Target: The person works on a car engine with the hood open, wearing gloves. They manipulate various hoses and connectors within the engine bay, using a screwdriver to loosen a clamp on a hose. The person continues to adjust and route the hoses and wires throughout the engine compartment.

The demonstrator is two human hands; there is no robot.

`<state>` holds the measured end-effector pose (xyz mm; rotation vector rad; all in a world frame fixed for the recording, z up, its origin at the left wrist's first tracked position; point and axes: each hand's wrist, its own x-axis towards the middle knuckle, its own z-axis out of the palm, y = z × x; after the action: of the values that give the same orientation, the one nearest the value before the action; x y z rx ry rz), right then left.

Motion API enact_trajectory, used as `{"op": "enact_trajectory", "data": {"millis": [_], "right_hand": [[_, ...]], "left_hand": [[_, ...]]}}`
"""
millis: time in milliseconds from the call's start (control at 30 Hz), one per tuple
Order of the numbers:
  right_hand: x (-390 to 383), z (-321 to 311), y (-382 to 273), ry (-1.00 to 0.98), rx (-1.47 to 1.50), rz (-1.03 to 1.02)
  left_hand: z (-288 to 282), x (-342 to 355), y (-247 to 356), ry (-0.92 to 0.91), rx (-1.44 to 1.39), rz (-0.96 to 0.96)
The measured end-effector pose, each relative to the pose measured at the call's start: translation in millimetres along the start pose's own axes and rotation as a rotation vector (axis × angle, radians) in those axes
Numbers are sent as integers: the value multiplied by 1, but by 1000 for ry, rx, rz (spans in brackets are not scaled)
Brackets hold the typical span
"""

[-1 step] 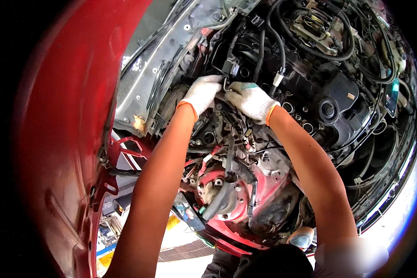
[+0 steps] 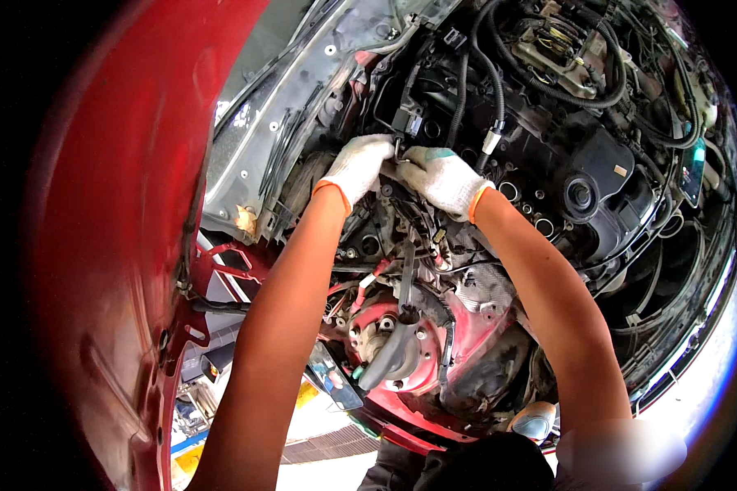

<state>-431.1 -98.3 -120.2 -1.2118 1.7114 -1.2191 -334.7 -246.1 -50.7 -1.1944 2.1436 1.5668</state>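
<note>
Both my hands wear white knit gloves with orange cuffs and meet over the engine, at the upper middle of the view. My right hand [image 2: 444, 177] is closed, its thumb and forefinger pinching the end of a thin bent metal rod [image 2: 398, 150]. On the other side of that rod is my left hand [image 2: 359, 168], fingers curled together and tips close to it; whatever lies inside them is hidden. Just beyond the fingertips sits a small black box-shaped part [image 2: 408, 119] with a pale label. The rod's upper end runs up toward this part.
The raised red hood [image 2: 131, 204] fills the left side. A black ribbed hose [image 2: 498, 90] and a black round-capped cover [image 2: 585, 190] lie right of my hands. Below them are a red strut tower [image 2: 422, 356] and a grey hose [image 2: 391, 353]. A phone-like device [image 2: 693, 173] rests far right.
The bent rod shows less of its bend now, as if turned slightly between the fingers. My left hand has shifted a touch to the right; the right hand stays nearly in place.
</note>
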Motion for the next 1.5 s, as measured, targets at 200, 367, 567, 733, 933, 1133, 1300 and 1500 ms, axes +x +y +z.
{"op": "enact_trajectory", "data": {"millis": [200,367,567,733,933,1133,1300,1500], "right_hand": [[8,3,-9,8,-300,-68],[16,-27,-31,-284,-781,15],[58,-20,14,253,93,378],[62,-26,-10,64,-6,461],[70,-32,-16,110,-213,403],[56,-35,3,57,-482,252],[-1,3,-48,64,-400,521],[4,30,3,220,-637,301]], "left_hand": [[4,10,-15,58,-69,42],[17,3,-9,180,-37,-41],[28,-2,-2,230,43,15],[29,-1,5,273,355,-60],[32,-8,0,301,225,75],[22,-9,-6,117,181,35],[22,-15,6,93,-94,-62],[34,3,-15,184,-356,1]]}}
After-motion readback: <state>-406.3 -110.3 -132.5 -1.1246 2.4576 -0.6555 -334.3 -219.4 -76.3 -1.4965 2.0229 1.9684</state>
